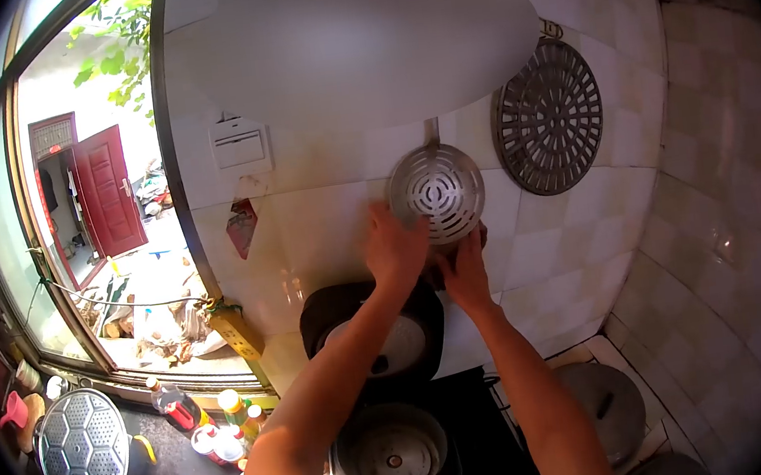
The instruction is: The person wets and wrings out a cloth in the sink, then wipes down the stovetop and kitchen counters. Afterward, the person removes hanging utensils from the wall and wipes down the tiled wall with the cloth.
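Both forearms reach forward and converge, with an open pot (429,438) below them toward six o'clock. The left hand (398,247), blurred, bends inward at the seven o'clock edge of a slotted strainer (437,193), which sits handle-up against the tiled wall (324,234). The right hand (467,270) points its fingers upward at the strainer's five o'clock. Whether either grips anything, I cannot tell. At eight o'clock from the hands stands a dark bottle (178,411), its red label too small to read.
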Demonstrator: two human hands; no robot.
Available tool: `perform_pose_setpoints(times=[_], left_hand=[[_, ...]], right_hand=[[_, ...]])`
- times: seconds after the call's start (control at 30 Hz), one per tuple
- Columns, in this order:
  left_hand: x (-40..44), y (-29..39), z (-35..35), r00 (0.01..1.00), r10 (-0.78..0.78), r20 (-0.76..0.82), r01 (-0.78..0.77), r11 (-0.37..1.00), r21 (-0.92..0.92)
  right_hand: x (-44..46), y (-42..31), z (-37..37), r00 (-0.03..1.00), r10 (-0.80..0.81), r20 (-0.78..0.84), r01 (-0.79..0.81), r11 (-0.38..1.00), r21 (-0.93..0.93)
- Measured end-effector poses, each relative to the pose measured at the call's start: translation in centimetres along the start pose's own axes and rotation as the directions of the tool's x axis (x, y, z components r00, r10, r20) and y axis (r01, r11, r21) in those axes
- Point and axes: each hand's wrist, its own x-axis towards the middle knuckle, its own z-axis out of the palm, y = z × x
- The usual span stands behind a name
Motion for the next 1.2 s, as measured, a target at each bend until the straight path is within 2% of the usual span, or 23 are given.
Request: perform_pose_setpoints(times=[0.13, 0.23, 0.3, 0.37, 0.47, 0.57, 0.67, 0.77, 0.87, 1.0, 1.03, 1.17, 1.2], left_hand=[[3.3, -4.6, 1.3, 0.984, -0.115, 0.136, 0.146, 0.959, -0.243], [4.5, -5.6, -1.3, 0.984, -0.178, 0.004, 0.176, 0.968, -0.181], [5.8, -7.1, -3.1, 0.983, -0.160, -0.086, 0.126, 0.943, -0.308], [5.5, -4.7, -6.5, 0.986, -0.142, -0.083, 0.091, 0.892, -0.443], [6.6, -4.3, -9.5, 0.985, -0.039, -0.169, -0.028, 0.927, -0.374], [7.8, -4.1, -11.5, 0.976, 0.007, -0.218, -0.075, 0.948, -0.308], [8.0, -3.6, -12.5, 0.973, -0.010, -0.231, -0.057, 0.957, -0.284], [7.3, -3.1, -12.6, 0.976, -0.007, -0.217, -0.053, 0.961, -0.272], [7.2, -3.8, -11.8, 0.979, 0.004, -0.203, -0.065, 0.952, -0.299], [5.2, -3.3, -9.3, 0.993, -0.095, -0.072, 0.067, 0.943, -0.325], [4.8, -4.0, -8.0, 0.990, -0.142, -0.026, 0.124, 0.927, -0.355], [3.1, -3.3, -5.6, 0.947, -0.270, 0.177, 0.322, 0.805, -0.498], [2.8, -3.0, -5.3, 0.949, -0.258, 0.181, 0.314, 0.820, -0.479]], right_hand=[[0.6, 0.9, 0.1, 0.997, -0.067, -0.028, 0.062, 0.988, -0.142], [1.9, 0.5, 0.6, 0.981, -0.169, -0.094, 0.143, 0.961, -0.239], [4.0, 0.1, 0.8, 0.953, -0.289, -0.095, 0.253, 0.926, -0.282], [6.6, -1.2, 0.8, 0.927, -0.369, -0.075, 0.332, 0.895, -0.299], [10.6, -4.4, 0.3, 0.860, -0.509, -0.017, 0.469, 0.804, -0.365], [14.6, -7.3, 1.2, 0.757, -0.654, -0.011, 0.603, 0.705, -0.373], [18.7, -10.2, 1.6, 0.660, -0.751, 0.026, 0.677, 0.580, -0.453], [22.6, -13.1, 0.8, 0.780, -0.620, -0.081, 0.567, 0.756, -0.327], [25.2, -12.2, 0.5, 0.767, -0.578, -0.279, 0.462, 0.799, -0.385], [23.5, -10.0, 0.6, 0.789, -0.498, -0.360, 0.334, 0.839, -0.429], [22.2, -9.2, 0.5, 0.817, -0.455, -0.353, 0.305, 0.862, -0.405], [16.2, -3.8, 0.3, 0.860, -0.461, -0.220, 0.321, 0.823, -0.470], [14.4, -2.6, 0.1, 0.861, -0.471, -0.193, 0.332, 0.806, -0.490]])
